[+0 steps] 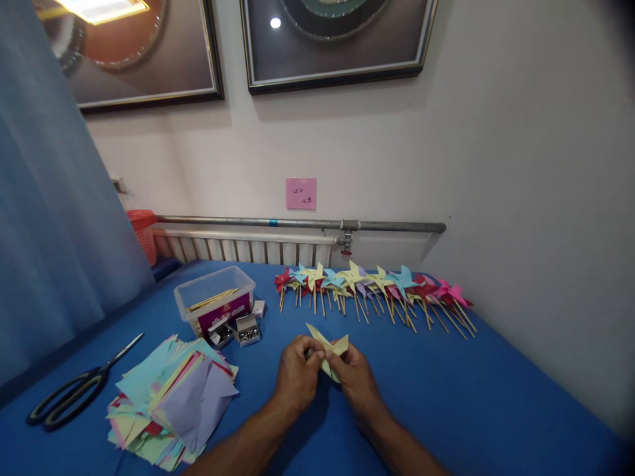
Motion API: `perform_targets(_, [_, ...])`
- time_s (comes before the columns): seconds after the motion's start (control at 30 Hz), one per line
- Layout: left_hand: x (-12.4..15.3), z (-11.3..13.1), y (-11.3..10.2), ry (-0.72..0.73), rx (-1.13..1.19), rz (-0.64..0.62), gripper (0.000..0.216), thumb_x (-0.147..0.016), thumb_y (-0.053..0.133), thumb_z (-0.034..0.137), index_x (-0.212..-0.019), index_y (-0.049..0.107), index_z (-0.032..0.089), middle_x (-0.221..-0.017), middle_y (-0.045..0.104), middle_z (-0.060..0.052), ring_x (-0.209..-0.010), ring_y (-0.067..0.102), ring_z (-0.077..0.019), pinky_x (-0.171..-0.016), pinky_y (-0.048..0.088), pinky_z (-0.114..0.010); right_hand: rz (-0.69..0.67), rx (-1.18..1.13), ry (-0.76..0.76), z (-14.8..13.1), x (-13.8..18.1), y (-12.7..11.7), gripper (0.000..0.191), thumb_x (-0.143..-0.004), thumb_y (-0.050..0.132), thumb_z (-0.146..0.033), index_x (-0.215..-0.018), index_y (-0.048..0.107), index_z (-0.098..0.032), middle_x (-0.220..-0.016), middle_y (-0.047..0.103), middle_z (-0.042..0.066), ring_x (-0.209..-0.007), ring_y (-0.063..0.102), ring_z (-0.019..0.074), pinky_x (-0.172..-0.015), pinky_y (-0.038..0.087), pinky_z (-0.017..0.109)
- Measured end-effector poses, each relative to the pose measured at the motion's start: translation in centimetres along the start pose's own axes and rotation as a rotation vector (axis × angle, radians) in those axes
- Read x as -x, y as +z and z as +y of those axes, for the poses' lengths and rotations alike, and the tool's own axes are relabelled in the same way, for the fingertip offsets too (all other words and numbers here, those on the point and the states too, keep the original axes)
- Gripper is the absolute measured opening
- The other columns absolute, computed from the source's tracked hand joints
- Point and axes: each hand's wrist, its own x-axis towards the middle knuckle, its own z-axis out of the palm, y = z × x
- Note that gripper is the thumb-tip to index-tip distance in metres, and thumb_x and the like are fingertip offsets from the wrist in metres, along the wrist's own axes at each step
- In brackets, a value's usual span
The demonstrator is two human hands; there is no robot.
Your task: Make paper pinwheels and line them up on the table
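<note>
Above the blue table (pixel 476 396), my left hand (pixel 299 371) and right hand (pixel 361 378) pinch yellow paper (pixel 340 345); I should hold its corners evenly centred

Your yellow piece (pixel 331 346) is matt paper, same as your sheet stack (pixel 173 390). Tub (pixel 185 302): clear smooth plastic (slight shine). Sticks (pixel 213 300): bare wood. Scissors (pixel 127 348): metal blades. Table (pixel 421 396): smooth, matt.

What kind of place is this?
Probably an indoor craft corner: many colourful paper pinwheels on thin sticks, a messy pile of coloured paper sheets and black-handled metal scissors lie on a flat blue surface.
</note>
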Motion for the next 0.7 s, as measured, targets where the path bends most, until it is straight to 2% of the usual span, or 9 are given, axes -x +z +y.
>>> perform_targets(0.3, [0.09, 0.31, -0.07, -0.014, 0.006, 0.01, 0.008, -0.08, 0.057, 0.018, -0.074, 0.063, 0.019, -0.077, 0.066, 0.001, -0.075, 0.059, -0.0143, -0.073, 0.046, -0.025, -0.015, -0.039, 0.016, 0.69, -0.14, -0.23, 0.037, -0.067, 0.079, -0.044, -0.089, 0.065, -0.018, -0.071, 0.068, 0.0, -0.063, 0.059, 0.0184, -0.06, 0.044, 0.027])
perform_targets(0.5, [0.05, 0.33, -0.15, -0.006, 0.002, 0.012, 0.009, -0.08, 0.055, 0.018, -0.074, 0.062, 0.019, -0.075, 0.065, 0.001, -0.074, 0.058, -0.0138, -0.071, 0.045, -0.024, -0.035, -0.047, -0.006, 0.73, -0.12, -0.22, 0.038, -0.068, 0.079, -0.048, -0.088, 0.066, -0.018, -0.072, 0.069, 0.001, -0.062, 0.06, 0.0186, -0.059, 0.044, 0.028])
perform_targets(0.7, [-0.15, -0.03, -0.3, -0.038, 0.127, -0.01, 0.006, -0.077, 0.057, 0.02, -0.076, 0.063, 0.018, -0.071, 0.063, 0.002, -0.069, 0.056, -0.0135, -0.066, 0.043, -0.023, -0.067, 0.0, -0.025, 0.29, 0.14, -0.21, 0.041, -0.07, 0.077, -0.052, -0.088, 0.066, -0.017, -0.071, 0.068, 0.001, -0.062, 0.058, 0.0179, -0.059, 0.043, 0.027])
